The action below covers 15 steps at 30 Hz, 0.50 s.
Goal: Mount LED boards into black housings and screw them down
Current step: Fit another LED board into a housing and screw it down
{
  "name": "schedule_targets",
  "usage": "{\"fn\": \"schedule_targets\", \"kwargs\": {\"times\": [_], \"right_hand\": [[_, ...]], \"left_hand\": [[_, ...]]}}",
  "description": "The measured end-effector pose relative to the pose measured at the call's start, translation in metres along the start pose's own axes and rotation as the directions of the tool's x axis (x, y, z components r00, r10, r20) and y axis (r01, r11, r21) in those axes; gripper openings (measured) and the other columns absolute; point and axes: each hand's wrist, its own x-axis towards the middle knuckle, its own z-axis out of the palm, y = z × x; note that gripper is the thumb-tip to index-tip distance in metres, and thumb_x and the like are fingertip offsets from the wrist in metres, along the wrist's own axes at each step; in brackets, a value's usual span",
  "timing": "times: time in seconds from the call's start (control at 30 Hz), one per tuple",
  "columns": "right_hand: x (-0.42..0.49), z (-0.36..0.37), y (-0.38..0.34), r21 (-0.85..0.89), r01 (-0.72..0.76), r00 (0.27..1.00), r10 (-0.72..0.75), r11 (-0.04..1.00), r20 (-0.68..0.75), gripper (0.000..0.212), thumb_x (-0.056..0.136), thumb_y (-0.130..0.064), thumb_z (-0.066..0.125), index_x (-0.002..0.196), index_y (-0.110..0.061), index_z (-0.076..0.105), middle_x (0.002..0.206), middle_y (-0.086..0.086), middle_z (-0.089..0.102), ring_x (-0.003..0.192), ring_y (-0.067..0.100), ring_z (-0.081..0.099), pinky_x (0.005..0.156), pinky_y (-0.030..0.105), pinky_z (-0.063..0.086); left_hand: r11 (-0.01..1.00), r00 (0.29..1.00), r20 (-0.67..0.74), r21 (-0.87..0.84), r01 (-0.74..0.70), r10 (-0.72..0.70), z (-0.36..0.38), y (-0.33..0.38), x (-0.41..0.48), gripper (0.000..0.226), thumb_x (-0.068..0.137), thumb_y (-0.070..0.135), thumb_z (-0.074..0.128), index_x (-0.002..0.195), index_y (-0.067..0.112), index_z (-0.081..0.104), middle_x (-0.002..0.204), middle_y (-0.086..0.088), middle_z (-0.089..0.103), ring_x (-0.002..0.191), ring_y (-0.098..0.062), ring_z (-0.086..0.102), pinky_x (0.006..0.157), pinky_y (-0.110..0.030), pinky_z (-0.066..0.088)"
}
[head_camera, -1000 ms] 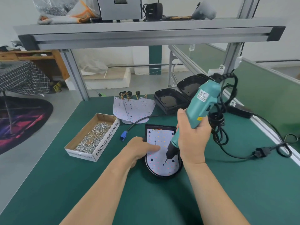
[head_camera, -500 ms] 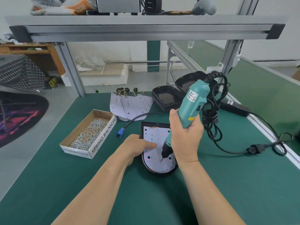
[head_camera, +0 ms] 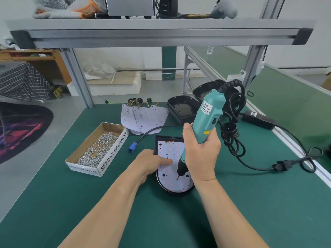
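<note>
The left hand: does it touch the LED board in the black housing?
Touching. The head view shows the left hand resting its fingers flat on the LED board; the right hand holds the screwdriver.

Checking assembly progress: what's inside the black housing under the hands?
A white LED board lies inside the black housing. The left hand presses on it, and the right hand holds a screwdriver, bit down on it. Anything beneath the board is covered.
</note>
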Motion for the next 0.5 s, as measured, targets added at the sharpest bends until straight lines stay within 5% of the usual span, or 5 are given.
{"fn": "schedule_targets", "kwargs": {"times": [0.33,0.5], "right_hand": [[-0.0019,0.0037,-0.0005,-0.002,-0.050,0.998,0.050,0.999,0.045,0.033,0.077,-0.037,0.066,0.069,-0.015,0.042,0.056,-0.015,0.042,0.052,0.008,0.038,0.052,0.021,0.038],[-0.0009,-0.0050,-0.0060,0.053,-0.077,0.996,0.075,0.996,0.047,0.024,0.081,-0.031,0.070,0.074,-0.014,0.054,0.059,-0.012,0.048,0.056,0.012,0.044,0.057,0.027,0.043]], "left_hand": [[1.000,1.000,-0.011,0.028,0.004,-0.004,-0.0010,0.0006,-0.0006,0.029,0.076,0.018,0.084,0.103,0.014,0.076,0.099,0.001,0.078,0.096,-0.020,0.072,0.097,-0.038,0.053],[0.999,1.000,-0.023,0.034,0.018,-0.018,-0.0022,0.0026,-0.0021,0.029,0.075,0.022,0.085,0.101,0.014,0.074,0.097,0.001,0.078,0.091,-0.019,0.073,0.070,-0.028,0.049]]}}
